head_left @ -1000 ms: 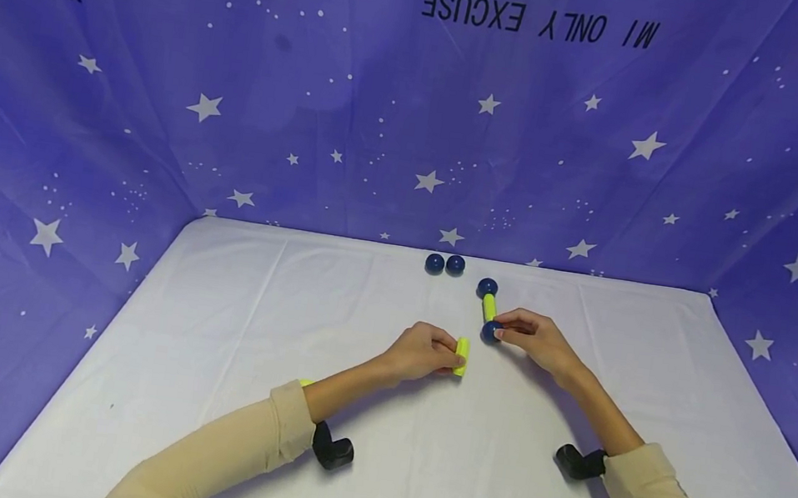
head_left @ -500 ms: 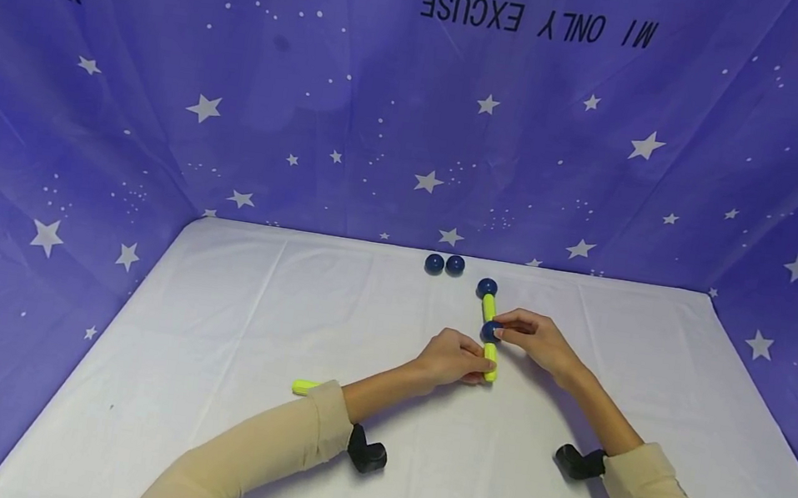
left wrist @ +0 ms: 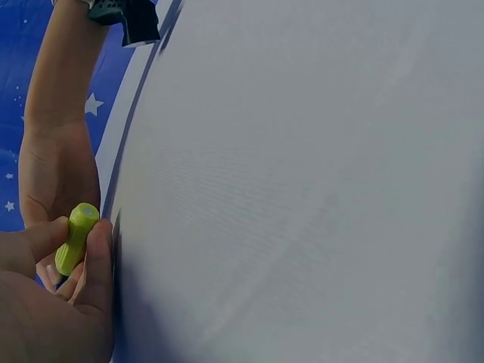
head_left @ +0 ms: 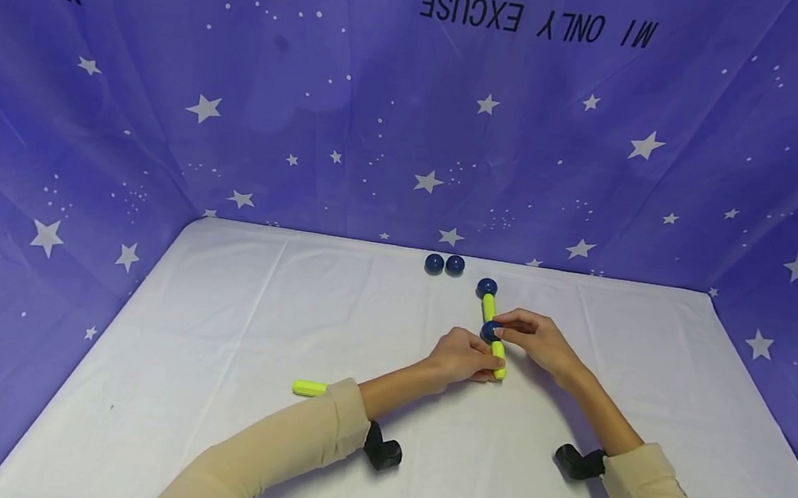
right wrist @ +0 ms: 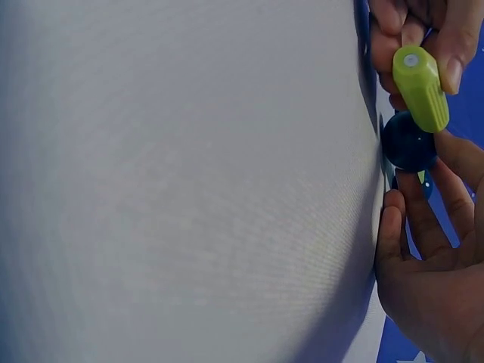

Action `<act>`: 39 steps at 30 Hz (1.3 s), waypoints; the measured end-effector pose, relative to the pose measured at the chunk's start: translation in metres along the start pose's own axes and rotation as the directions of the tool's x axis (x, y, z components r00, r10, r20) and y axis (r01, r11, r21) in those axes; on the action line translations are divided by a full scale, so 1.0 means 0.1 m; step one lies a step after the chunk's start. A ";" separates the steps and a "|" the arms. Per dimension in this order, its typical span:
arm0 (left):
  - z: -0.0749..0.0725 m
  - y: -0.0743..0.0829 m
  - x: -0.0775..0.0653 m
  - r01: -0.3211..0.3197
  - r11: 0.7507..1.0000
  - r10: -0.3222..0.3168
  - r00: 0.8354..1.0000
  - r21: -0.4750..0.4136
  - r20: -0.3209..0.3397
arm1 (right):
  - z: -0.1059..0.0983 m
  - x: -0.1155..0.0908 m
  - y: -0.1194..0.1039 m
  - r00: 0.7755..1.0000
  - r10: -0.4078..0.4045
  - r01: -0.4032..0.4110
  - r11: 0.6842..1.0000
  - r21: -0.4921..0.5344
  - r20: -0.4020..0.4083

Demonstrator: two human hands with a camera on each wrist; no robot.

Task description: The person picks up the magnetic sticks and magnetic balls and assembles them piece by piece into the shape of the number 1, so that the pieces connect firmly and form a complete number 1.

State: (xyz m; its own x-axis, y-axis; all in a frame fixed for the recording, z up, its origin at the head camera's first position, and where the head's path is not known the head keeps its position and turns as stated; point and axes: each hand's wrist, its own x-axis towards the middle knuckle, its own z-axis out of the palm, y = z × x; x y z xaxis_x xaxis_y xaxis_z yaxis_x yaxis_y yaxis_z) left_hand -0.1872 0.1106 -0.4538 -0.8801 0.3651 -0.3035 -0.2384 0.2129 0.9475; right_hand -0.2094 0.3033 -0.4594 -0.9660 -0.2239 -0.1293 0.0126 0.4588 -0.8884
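My left hand (head_left: 462,357) pinches a short yellow-green magnetic rod (right wrist: 420,91) between thumb and fingers. The rod's far end meets a dark blue ball (right wrist: 409,142), which the fingertips of my right hand (head_left: 541,345) hold on the white table. Beyond that ball, another yellow-green rod (head_left: 488,307) runs to a second blue ball (head_left: 487,288), forming a line. In the left wrist view, a small silvery disc shows in the near end of the held rod (left wrist: 77,236).
Two loose blue balls (head_left: 445,264) sit side by side near the table's back edge. Another yellow-green rod (head_left: 308,388) lies at the left, partly behind the left sleeve (head_left: 290,445). Starry purple cloth (head_left: 416,117) walls the back and sides.
My left hand has moved right with its rod, from apart to against the ball, then tilted the rod's near end rightward. My right hand has stayed in place on the ball.
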 end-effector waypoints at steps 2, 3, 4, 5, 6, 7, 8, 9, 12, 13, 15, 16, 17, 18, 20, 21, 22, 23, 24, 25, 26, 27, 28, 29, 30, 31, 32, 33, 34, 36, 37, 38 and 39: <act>0.00 0.00 0.01 0.004 1.000 -0.004 1.000 0.011 -0.010 | 0.00 0.00 0.00 1.000 0.004 -0.004 1.000 0.000 0.000; 0.00 0.00 0.01 0.005 1.000 -0.004 1.000 0.016 -0.014 | 0.00 0.00 0.00 1.000 0.005 -0.005 1.000 0.001 0.000; -0.01 -0.01 0.02 0.005 1.000 -0.005 1.000 0.020 -0.018 | 0.00 0.00 0.00 1.000 0.006 -0.006 1.000 0.002 0.001; -0.01 -0.01 0.02 0.003 1.000 -0.003 1.000 0.026 -0.019 | 0.00 0.00 0.00 1.000 0.006 -0.006 1.000 0.002 0.001; -0.01 -0.02 0.03 0.001 1.000 -0.001 1.000 0.029 -0.019 | 0.00 0.00 0.00 1.000 0.006 -0.006 1.000 0.002 0.001; -0.01 -0.02 0.03 0.001 1.000 0.000 1.000 0.028 -0.018 | 0.00 0.00 0.00 1.000 0.006 -0.006 1.000 0.002 0.000; -0.01 -0.03 0.04 -0.001 1.000 0.002 1.000 0.028 -0.016 | 0.00 0.01 0.00 1.000 0.005 -0.005 1.000 0.001 0.000; -0.01 -0.03 0.04 -0.002 1.000 0.002 1.000 0.030 -0.015 | 0.00 0.01 0.00 1.000 0.004 -0.004 1.000 0.000 0.000; -0.01 -0.03 0.04 0.001 1.000 0.000 1.000 0.031 -0.015 | 0.00 0.01 0.01 1.000 0.004 -0.004 1.000 -0.001 0.001; -0.01 -0.03 0.04 0.003 1.000 -0.003 1.000 0.030 -0.015 | 0.00 0.01 0.01 1.000 0.004 -0.004 1.000 0.000 0.001; -0.01 -0.02 0.04 0.005 0.999 -0.004 1.000 0.032 -0.015 | 0.00 0.00 0.01 1.000 0.003 -0.003 1.000 -0.001 0.002; -0.01 -0.02 0.04 0.006 1.000 -0.005 1.000 0.029 -0.016 | 0.00 0.00 0.00 1.000 0.004 -0.004 1.000 -0.001 0.002; -0.01 -0.02 0.04 0.007 1.000 -0.007 1.000 0.028 -0.016 | 0.00 0.00 0.00 1.000 0.005 -0.005 1.000 -0.002 0.001; -0.01 -0.02 0.04 0.007 1.000 -0.007 1.000 0.027 -0.016 | 0.00 0.00 0.00 1.000 0.005 -0.005 1.000 -0.004 0.001; -0.01 -0.02 0.05 0.008 1.000 -0.008 1.000 0.024 -0.017 | 0.00 0.00 0.00 1.000 0.005 -0.005 1.000 -0.005 0.001; -0.01 -0.01 0.05 0.009 1.000 -0.008 1.000 0.022 -0.017 | 0.00 -0.01 0.00 1.000 0.005 -0.005 1.000 -0.004 0.001; -0.01 -0.01 0.05 0.010 1.000 -0.010 1.000 0.021 -0.017 | 0.00 0.00 0.00 1.000 0.007 -0.007 1.000 -0.002 0.000; -0.01 -0.01 0.05 0.012 1.000 -0.011 1.000 0.021 -0.016 | 0.00 0.00 0.00 1.000 0.006 -0.006 1.000 -0.002 0.000; -0.01 -0.01 0.05 0.013 1.000 -0.013 1.000 0.023 -0.015 | 0.00 0.00 0.00 1.000 0.004 -0.004 1.000 0.000 0.001; -0.01 -0.01 0.05 0.016 1.000 -0.016 1.000 0.020 -0.013 | 0.00 0.00 0.00 1.000 0.003 -0.003 1.000 0.002 0.002; -0.01 -0.01 0.05 0.019 1.000 -0.019 1.000 0.019 -0.011 | 0.00 0.00 0.00 1.000 0.002 -0.002 1.000 0.004 0.002; -0.02 -0.01 0.05 0.019 1.000 -0.019 1.000 0.018 -0.009 | 0.00 0.00 0.00 1.000 0.001 -0.001 1.000 0.006 0.002; -0.02 -0.01 0.06 0.020 1.000 -0.020 1.000 0.014 -0.007 | 0.00 0.00 0.00 1.000 0.000 0.000 1.000 0.008 0.004; -0.02 -0.01 0.06 0.020 1.000 -0.020 1.000 0.012 -0.007 | 0.00 0.00 0.00 1.000 -0.002 0.001 1.000 0.010 0.005; -0.02 -0.01 0.06 0.020 1.000 -0.020 1.000 0.011 -0.006 | 0.00 0.00 0.00 1.000 -0.001 0.001 1.000 0.012 0.005; -0.02 -0.01 0.06 0.019 1.000 -0.019 1.000 0.011 -0.006 | 0.00 0.00 0.00 1.000 0.000 0.000 1.000 0.013 0.004; -0.02 -0.01 0.06 0.019 1.000 -0.019 1.000 0.013 -0.006 | 0.00 0.00 0.00 1.000 0.000 0.000 1.000 0.013 0.004; -0.02 -0.01 0.06 0.020 1.000 -0.020 1.000 0.014 -0.008 | 0.00 0.00 0.00 1.000 0.000 0.000 1.000 0.011 0.004; -0.02 -0.01 0.06 0.021 1.000 -0.020 1.000 0.014 -0.009 | 0.00 0.00 0.00 1.000 0.000 0.000 1.000 0.008 0.004; -0.02 -0.01 0.06 0.023 1.000 -0.023 1.000 0.018 -0.011 | 0.00 0.00 -0.01 1.000 0.001 -0.001 1.000 0.013 0.000; -0.02 0.00 0.06 0.025 1.000 -0.025 1.000 0.018 -0.012 | 0.00 0.01 -0.01 1.000 0.001 -0.001 1.000 0.017 -0.001; -0.02 0.00 0.06 0.026 0.999 -0.026 1.000 0.019 -0.013 | 0.00 0.01 -0.01 1.000 0.001 -0.001 1.000 0.019 -0.001; -0.02 -0.01 0.06 0.028 0.999 -0.027 1.000 0.019 -0.014 | 0.01 0.01 0.00 1.000 0.001 -0.001 1.000 0.024 -0.001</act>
State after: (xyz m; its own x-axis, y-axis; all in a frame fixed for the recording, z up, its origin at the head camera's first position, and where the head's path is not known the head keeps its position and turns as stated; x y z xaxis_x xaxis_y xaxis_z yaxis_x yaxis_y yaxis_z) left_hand -0.1928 0.1110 -0.4560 -0.8789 0.3463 -0.3280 -0.2550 0.2398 0.9367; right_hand -0.2098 0.3024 -0.4594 -0.9662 -0.2226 -0.1299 0.0199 0.4382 -0.8987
